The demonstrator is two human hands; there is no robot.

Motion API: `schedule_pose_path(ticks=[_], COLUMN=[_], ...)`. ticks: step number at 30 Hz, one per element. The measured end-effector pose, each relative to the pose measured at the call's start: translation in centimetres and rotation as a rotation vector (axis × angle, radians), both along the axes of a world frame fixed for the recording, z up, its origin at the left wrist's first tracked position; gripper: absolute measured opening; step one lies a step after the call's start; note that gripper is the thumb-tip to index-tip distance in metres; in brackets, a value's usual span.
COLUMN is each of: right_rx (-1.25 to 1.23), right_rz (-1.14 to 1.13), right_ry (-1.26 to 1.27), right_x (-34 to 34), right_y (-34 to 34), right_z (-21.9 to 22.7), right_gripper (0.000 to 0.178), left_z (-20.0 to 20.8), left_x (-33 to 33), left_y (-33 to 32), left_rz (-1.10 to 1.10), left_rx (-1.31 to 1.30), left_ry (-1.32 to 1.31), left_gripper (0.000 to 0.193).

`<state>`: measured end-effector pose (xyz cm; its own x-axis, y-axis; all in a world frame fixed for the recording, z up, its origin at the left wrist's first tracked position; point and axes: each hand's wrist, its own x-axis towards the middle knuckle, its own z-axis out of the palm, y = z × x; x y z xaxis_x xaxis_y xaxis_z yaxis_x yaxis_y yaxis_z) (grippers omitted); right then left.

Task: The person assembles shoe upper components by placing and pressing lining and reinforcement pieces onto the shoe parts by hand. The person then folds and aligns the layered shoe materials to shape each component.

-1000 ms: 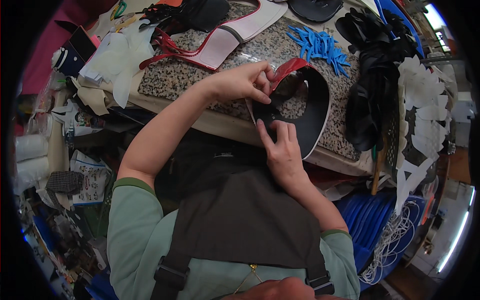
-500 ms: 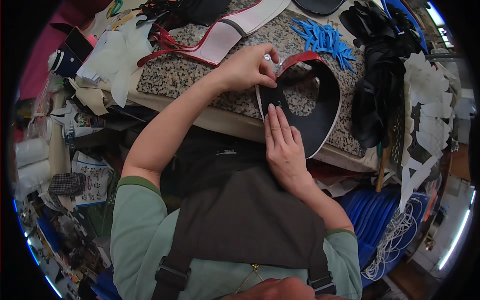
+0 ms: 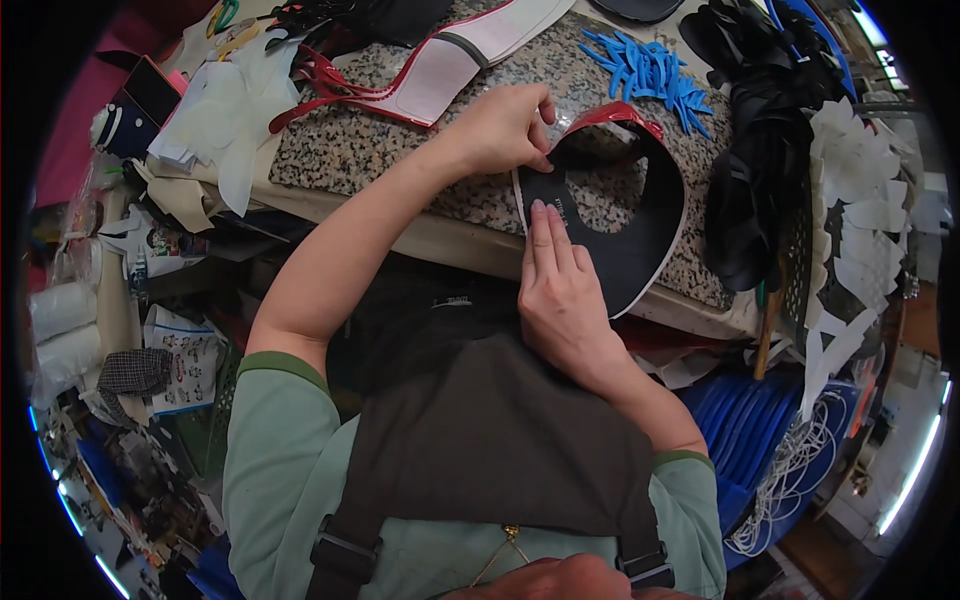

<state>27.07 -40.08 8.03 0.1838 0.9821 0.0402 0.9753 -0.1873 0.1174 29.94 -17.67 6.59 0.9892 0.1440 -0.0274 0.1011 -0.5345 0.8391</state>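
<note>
A curved black shoe upper [image 3: 650, 245] with a pale edge and a glossy red part lies looped on a speckled stone slab [image 3: 340, 150]. At its upper left edge my left hand [image 3: 507, 128] is closed, thumb and fingertips pinched together on the upper. My right hand [image 3: 567, 300] rests lower on the black face, its fingers stretched out flat and pressing there. Beyond my left hand lies a red upper with pale pink lining [image 3: 440, 82], a dark band across it. Behind the black upper is a pile of small blue strips [image 3: 645, 72].
Black cut pieces [image 3: 752, 175] heap at the slab's right, with white scraps [image 3: 862, 235] beside them. White sheets [image 3: 232, 120] and a phone [image 3: 153, 90] lie at left. Blue plastic [image 3: 745, 430] and white cords [image 3: 810, 470] sit below right.
My right hand has slid slightly left and up along the black upper. My left hand keeps its pinch at the edge, its wrist shifted slightly.
</note>
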Motion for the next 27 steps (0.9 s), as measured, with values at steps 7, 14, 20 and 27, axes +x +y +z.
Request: schedule_pose_path(ticks=[7, 14, 20, 27], right_rx=[0.111, 0.184, 0.066, 0.130], right_rz=[-0.150, -0.222, -0.189, -0.165], right_ry=[0.277, 0.270, 0.142, 0.003], right_x=[0.8, 0.7, 1.2, 1.1], right_y=[0.8, 2.0, -0.4, -6.5], right_z=[-0.7, -1.7, -0.6, 0.0], right_gripper=[0.112, 0.126, 0.117, 0.056], left_z=[-1.0, -1.0, -1.3, -1.4], left_x=[-0.6, -0.1, -0.9, -2.2], left_y=[-0.3, -0.8, -1.1, -0.1], left_rz=[0.102, 0.135, 0.191, 0.132], left_rx=[0.071, 0.202, 0.197, 0.102], left_ry=[-0.131, -0.141, -0.177, -0.296], left_gripper=[0.042, 0.043, 0.046, 0.043])
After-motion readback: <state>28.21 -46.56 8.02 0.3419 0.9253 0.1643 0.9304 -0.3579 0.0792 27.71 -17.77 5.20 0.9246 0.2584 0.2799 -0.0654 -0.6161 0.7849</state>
